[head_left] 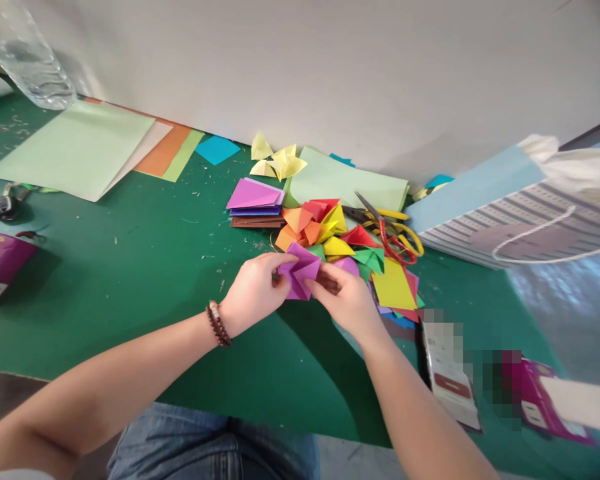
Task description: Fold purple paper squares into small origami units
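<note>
A purple sheet of origami paper [303,268] with creases across it is held up between my two hands. My left hand [257,290] pinches its left edge, thumb in front. On the opposite edge my right hand [347,297] has its thumb and fingers closed on the paper. Just behind lie folded paper pieces in orange [299,225], yellow [334,223], red [359,235] and green [371,259]. A stack of folded paper [256,197], purple on top and brown below, sits to their left.
Scissors with red handles [393,240] and yellow-handled ones [411,233] lie behind my right hand. A striped paper bag [500,200] stands at right. Large paper sheets [75,147] and a water bottle [27,60] are back left. Pale yellow folded pieces [283,162] lie along the wall.
</note>
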Tool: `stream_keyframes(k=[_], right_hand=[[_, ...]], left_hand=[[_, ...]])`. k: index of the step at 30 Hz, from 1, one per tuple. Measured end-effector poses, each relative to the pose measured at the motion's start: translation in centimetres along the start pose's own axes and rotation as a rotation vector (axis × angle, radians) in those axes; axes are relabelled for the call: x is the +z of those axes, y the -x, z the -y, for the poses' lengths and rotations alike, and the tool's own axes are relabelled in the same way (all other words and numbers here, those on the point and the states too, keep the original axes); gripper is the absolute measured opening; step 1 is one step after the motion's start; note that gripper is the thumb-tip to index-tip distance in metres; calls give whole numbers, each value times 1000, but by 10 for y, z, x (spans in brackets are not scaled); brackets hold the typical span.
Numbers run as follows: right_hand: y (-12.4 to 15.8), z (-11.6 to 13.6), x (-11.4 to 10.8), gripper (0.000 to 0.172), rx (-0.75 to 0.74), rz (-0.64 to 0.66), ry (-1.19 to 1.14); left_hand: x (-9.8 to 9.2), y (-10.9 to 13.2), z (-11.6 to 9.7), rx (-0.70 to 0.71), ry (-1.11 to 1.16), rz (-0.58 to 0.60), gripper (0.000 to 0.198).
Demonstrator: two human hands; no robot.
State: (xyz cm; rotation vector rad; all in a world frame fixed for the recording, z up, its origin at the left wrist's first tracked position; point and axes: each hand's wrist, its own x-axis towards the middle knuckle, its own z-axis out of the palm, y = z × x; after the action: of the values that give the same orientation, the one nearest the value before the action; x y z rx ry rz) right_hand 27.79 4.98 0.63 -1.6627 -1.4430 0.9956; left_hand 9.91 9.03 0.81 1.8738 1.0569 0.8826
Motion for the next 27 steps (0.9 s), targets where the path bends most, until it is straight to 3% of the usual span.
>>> stream_keyframes(k=[6, 12, 17, 22, 27], right_hand=[[3, 2, 6, 18, -57, -134, 247], [1, -3, 5, 19, -56, -135, 259], [1, -3, 5, 19, -78, -155, 175], [3, 0, 6, 29, -133, -180, 116], [6, 1, 9, 43, -110, -44, -141]], left_hand=[[6, 6, -1, 96, -36, 26, 34], [4, 6, -3, 114, -6, 39, 34], [1, 3, -1, 121, 5, 12, 46], [3, 2, 1, 134, 142, -23, 33], [1, 1, 1, 125, 129, -78, 28]])
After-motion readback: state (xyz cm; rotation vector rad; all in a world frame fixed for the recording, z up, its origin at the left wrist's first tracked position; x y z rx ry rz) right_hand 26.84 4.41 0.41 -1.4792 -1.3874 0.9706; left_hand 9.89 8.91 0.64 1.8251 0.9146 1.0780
